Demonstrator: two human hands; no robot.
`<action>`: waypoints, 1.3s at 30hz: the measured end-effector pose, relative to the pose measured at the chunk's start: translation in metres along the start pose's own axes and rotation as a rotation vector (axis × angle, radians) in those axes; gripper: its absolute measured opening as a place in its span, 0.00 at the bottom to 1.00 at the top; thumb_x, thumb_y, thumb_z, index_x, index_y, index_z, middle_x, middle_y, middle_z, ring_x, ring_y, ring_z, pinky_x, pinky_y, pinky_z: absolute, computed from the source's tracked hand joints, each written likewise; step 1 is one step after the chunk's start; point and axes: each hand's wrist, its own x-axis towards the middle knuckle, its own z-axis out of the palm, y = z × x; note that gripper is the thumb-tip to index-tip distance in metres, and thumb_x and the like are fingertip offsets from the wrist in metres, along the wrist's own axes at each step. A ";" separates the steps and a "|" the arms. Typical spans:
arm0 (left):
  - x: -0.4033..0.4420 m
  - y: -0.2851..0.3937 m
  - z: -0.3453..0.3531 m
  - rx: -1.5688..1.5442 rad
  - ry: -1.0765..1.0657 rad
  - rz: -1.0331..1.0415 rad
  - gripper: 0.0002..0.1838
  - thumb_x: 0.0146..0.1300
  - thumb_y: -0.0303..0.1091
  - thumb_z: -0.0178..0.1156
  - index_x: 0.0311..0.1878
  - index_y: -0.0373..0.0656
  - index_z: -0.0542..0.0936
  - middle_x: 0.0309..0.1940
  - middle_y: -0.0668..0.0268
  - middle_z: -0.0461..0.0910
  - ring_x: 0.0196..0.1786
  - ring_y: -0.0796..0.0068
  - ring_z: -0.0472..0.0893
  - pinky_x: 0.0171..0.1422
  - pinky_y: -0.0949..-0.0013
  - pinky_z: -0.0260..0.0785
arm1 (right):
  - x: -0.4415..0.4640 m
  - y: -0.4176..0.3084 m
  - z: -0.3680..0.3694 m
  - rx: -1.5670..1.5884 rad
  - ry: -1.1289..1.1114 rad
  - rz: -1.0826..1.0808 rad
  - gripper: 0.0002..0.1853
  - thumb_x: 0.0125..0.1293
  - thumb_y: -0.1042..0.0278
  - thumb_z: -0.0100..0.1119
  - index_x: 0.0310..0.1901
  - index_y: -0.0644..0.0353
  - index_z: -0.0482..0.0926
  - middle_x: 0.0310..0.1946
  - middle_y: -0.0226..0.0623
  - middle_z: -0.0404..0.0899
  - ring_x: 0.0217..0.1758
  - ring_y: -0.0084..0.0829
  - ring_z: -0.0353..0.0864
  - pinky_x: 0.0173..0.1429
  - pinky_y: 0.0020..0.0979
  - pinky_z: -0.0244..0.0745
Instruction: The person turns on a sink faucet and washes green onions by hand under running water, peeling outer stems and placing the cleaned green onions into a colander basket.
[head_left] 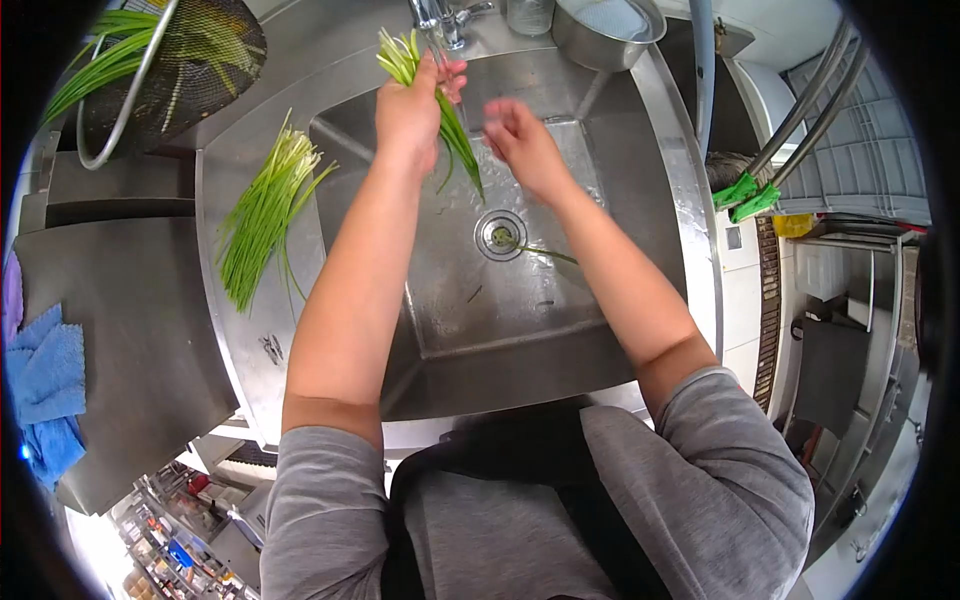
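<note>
My left hand is closed around a small bunch of garlic chives, below the faucet at the back of the steel sink. The pale ends point up and back, while the green leaves hang toward the drain. To the right, apart from that bunch, is my right hand. Its fingers are loosely bent and slightly blurred, with nothing visible in them. A larger pile of garlic chives lies on the steel ledge left of the basin, pale ends away from me.
A dark mesh basket with long green leaves stands at the upper left. The drain holds green scraps. A metal pot sits behind the sink. Blue cloths hang at left; green-tipped handles are at right.
</note>
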 end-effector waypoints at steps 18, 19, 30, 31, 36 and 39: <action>-0.001 0.020 -0.011 0.647 -0.262 0.095 0.15 0.60 0.40 0.59 0.49 0.46 0.80 0.28 0.74 0.74 0.31 0.83 0.67 0.36 0.76 0.62 | -0.109 0.192 -0.111 -1.457 -0.362 0.536 0.10 0.62 0.66 0.46 0.41 0.57 0.76 0.40 0.43 0.79 0.42 0.43 0.80 0.46 0.42 0.75; 0.001 0.015 -0.018 0.645 -0.266 0.100 0.15 0.60 0.40 0.59 0.49 0.46 0.80 0.28 0.74 0.74 0.31 0.83 0.67 0.36 0.76 0.62 | -0.092 0.173 -0.098 -1.470 -0.305 0.301 0.09 0.60 0.68 0.47 0.37 0.58 0.78 0.34 0.42 0.80 0.40 0.43 0.81 0.45 0.43 0.76; -0.011 -0.007 -0.038 0.442 -0.259 0.045 0.19 0.70 0.45 0.47 0.49 0.38 0.77 0.34 0.68 0.79 0.34 0.79 0.74 0.40 0.75 0.65 | 0.046 -0.069 0.020 -0.779 -0.354 -0.331 0.06 0.52 0.65 0.62 0.28 0.58 0.80 0.26 0.38 0.81 0.32 0.37 0.80 0.39 0.36 0.72; -0.010 -0.008 -0.040 0.389 -0.232 0.040 0.19 0.70 0.44 0.47 0.49 0.38 0.76 0.34 0.68 0.79 0.33 0.79 0.74 0.39 0.75 0.65 | 0.051 -0.074 0.021 -0.703 -0.397 -0.303 0.07 0.55 0.66 0.61 0.29 0.61 0.79 0.24 0.37 0.81 0.31 0.32 0.80 0.38 0.33 0.71; -0.010 -0.014 -0.043 0.114 -0.264 0.028 0.19 0.70 0.45 0.46 0.50 0.39 0.75 0.28 0.72 0.71 0.30 0.81 0.66 0.36 0.76 0.61 | 0.050 -0.081 0.023 -0.165 -0.443 -0.019 0.07 0.59 0.68 0.56 0.34 0.62 0.78 0.25 0.29 0.80 0.30 0.22 0.77 0.40 0.28 0.69; -0.010 -0.015 -0.037 -0.092 -0.263 -0.055 0.15 0.69 0.41 0.49 0.50 0.41 0.73 0.29 0.74 0.68 0.31 0.81 0.65 0.37 0.77 0.59 | 0.049 -0.074 0.028 0.232 -0.291 0.087 0.10 0.61 0.70 0.52 0.43 0.62 0.74 0.31 0.29 0.79 0.35 0.22 0.75 0.39 0.25 0.66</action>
